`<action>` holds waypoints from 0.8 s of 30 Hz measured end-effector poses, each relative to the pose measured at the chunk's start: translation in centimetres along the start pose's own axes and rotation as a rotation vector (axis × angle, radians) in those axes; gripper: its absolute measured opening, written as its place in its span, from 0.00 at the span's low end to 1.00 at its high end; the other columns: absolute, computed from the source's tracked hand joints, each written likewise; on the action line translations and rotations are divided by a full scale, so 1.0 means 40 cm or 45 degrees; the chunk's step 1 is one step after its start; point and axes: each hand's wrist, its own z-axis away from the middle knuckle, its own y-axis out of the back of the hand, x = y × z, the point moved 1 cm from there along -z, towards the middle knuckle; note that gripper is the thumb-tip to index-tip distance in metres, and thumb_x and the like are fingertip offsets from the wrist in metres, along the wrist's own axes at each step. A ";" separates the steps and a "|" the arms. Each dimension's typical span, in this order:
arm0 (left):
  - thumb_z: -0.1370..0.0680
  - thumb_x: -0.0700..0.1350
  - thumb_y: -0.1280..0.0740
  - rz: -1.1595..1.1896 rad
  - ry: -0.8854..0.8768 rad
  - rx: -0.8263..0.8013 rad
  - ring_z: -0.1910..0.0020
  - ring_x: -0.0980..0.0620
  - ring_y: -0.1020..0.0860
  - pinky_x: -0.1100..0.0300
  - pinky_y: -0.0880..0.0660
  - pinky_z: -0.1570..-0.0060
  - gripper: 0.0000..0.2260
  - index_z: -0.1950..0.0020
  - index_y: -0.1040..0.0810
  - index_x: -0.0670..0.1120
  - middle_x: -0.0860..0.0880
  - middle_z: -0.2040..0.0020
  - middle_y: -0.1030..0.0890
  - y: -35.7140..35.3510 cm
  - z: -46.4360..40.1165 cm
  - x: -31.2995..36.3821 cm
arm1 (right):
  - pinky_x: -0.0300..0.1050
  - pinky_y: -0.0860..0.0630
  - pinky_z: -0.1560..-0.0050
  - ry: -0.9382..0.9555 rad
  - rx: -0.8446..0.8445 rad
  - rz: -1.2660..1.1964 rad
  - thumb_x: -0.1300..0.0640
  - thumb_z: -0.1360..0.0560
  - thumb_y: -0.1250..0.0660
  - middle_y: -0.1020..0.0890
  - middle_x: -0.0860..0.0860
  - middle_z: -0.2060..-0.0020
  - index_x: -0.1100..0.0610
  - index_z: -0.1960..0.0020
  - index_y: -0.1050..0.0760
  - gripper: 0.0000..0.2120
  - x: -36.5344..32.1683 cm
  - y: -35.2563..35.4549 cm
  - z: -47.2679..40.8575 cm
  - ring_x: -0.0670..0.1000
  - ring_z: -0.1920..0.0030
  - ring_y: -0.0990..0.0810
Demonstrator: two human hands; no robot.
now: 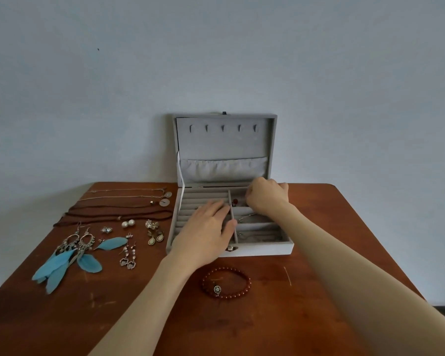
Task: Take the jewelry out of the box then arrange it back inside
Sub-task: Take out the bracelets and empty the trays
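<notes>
Grey velvet box (257, 249): open on a brown wooden table (344, 253), lid upright against the wall.
Left hand (206, 232): laid flat, fingers straight, over the ring-roll section.
Right hand (265, 195): curled into the rear right compartment; what it grips cannot be told.
Laid out left of the box: necklaces (129, 204), blue feather earrings (70, 263), pearl studs (128, 223).
Foreground: red bead bracelet (226, 282), just in front of the box.

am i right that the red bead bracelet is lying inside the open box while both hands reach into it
Not quite. The head view shows the red bead bracelet lying on the table in front of the open box, not inside it. Both hands, left and right, do reach into the box.
</notes>
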 end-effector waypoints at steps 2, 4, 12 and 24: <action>0.20 0.53 0.47 0.030 0.004 0.011 0.27 0.52 0.44 0.60 0.50 0.29 0.22 0.27 0.39 0.47 0.49 0.26 0.38 0.000 0.002 -0.001 | 0.50 0.33 0.43 0.031 0.016 -0.273 0.58 0.25 0.39 0.18 0.54 0.53 0.55 0.51 0.21 0.08 0.008 0.014 0.014 0.56 0.48 0.23; 0.21 0.52 0.43 0.155 0.042 0.048 0.29 0.53 0.37 0.59 0.42 0.31 0.21 0.28 0.36 0.48 0.49 0.29 0.33 0.006 0.002 -0.001 | 0.49 0.26 0.45 0.083 0.060 -0.611 0.58 0.25 0.35 0.18 0.53 0.56 0.56 0.54 0.21 0.05 0.014 0.044 0.039 0.54 0.51 0.21; 0.26 0.49 0.32 0.990 0.221 0.143 0.43 0.59 0.25 0.65 0.27 0.46 0.22 0.33 0.31 0.50 0.57 0.41 0.25 0.120 0.002 0.079 | 0.32 0.27 0.62 0.376 0.029 -0.899 0.58 0.27 0.32 0.19 0.45 0.68 0.50 0.62 0.23 0.07 -0.011 0.180 0.156 0.41 0.66 0.23; 0.26 0.43 0.32 1.284 0.344 0.188 0.71 0.56 0.25 0.67 0.26 0.66 0.03 0.56 0.18 0.47 0.52 0.70 0.20 0.194 0.149 0.124 | 0.42 0.19 0.57 0.010 -0.770 -1.706 0.60 0.22 0.38 0.27 0.51 0.72 0.63 0.53 0.21 0.08 0.019 0.139 0.349 0.45 0.73 0.26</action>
